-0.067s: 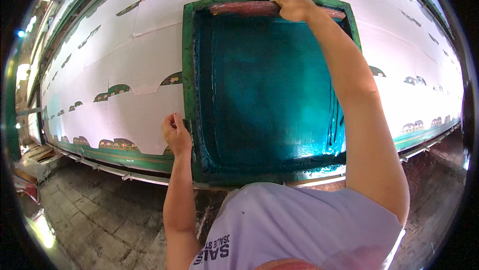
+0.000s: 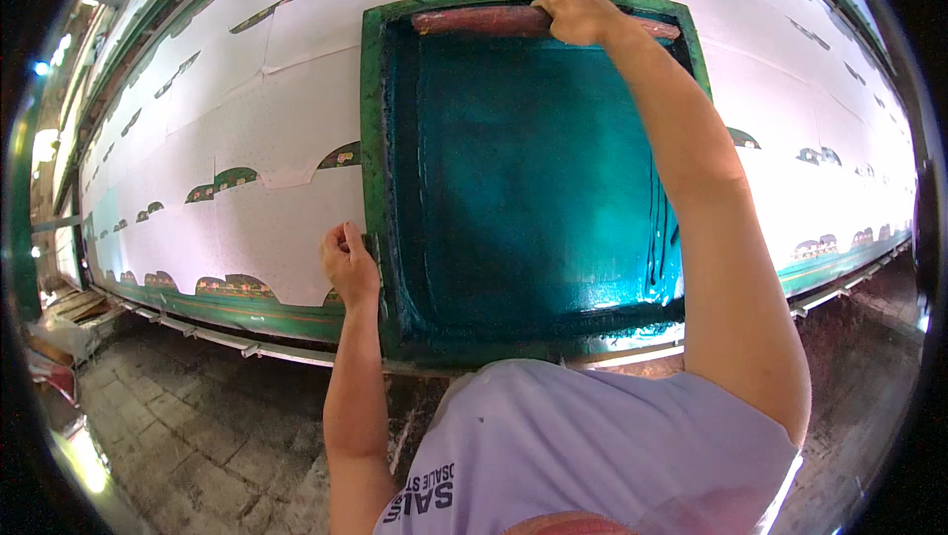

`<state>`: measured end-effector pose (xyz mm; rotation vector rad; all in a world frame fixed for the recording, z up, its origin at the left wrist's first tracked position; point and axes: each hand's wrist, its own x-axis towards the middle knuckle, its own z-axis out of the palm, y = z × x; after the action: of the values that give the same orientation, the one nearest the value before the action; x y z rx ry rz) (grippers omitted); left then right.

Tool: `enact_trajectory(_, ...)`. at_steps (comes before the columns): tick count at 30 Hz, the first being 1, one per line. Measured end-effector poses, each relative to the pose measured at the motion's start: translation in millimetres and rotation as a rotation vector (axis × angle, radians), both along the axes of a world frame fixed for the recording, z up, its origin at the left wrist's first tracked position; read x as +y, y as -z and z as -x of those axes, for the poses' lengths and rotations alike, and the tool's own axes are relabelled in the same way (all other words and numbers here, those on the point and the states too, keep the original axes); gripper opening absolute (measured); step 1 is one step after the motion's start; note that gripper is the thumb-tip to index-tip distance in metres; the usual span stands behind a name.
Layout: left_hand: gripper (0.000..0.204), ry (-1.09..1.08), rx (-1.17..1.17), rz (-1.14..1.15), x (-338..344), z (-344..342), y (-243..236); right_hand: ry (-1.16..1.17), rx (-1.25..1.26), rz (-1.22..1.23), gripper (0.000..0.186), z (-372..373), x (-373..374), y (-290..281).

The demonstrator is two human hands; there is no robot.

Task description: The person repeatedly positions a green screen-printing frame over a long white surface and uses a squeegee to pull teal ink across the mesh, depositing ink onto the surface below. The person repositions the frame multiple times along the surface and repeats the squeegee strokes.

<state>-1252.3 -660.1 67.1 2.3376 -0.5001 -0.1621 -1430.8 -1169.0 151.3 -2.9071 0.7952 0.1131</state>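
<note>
A screen-printing frame point(image 2: 372, 155) with green wooden sides lies in front of me, its mesh point(image 2: 533, 169) coated with wet teal ink. Along the inside of its far side lies a reddish squeegee point(image 2: 484, 21), spanning most of the width. My right hand point(image 2: 578, 16) is closed over the squeegee's top edge, right of its middle, with the arm stretched across the frame's right part. My left hand point(image 2: 350, 263) is closed beside the near part of the frame's left side. Whatever its fingers grip there is hidden.
White paper sheets point(image 2: 227, 81) cover the long table on both sides, with dark, flower-patterned patches point(image 2: 232, 285) showing between them. A metal rail point(image 2: 252, 349) runs along the table's near edge. Below is a paved floor point(image 2: 188, 416). Timber and other clutter point(image 2: 74, 308) stand at the left.
The squeegee and my right hand have shifted very slightly toward me and to the left. My left hand and the frame look unmoved.
</note>
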Motion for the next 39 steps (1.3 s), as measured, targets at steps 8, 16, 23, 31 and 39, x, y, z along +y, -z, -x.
enact_trajectory(8, 0.043, 0.097, -0.027, 0.019, -10.5, -11.0, 3.2, 0.001, 0.070, -0.094, 0.041, 53.7, 113.9, -14.4)
enact_trajectory(16, 0.046, 0.162, 0.006, 0.128, -6.7, -9.7, 10.0, 0.007, 0.127, -0.135, 0.043, 130.7, 270.0, -12.2)
enact_trajectory(23, 0.039, 0.185, 0.009, 0.300, 0.6, -22.1, 30.0, 0.093, 0.134, -0.159, 0.046, 178.6, 390.6, -26.3)
enact_trajectory(31, 0.038, 0.158, 0.027, 0.249, -1.4, -23.2, 29.9, 0.008, -0.070, -0.118, 0.045, 218.7, 441.3, 2.0)
enact_trajectory(39, 0.033, 0.178, -0.125, 0.055, -11.0, -15.1, 26.9, 0.037, -0.111, -0.122, 0.072, 242.8, 468.4, 5.4)
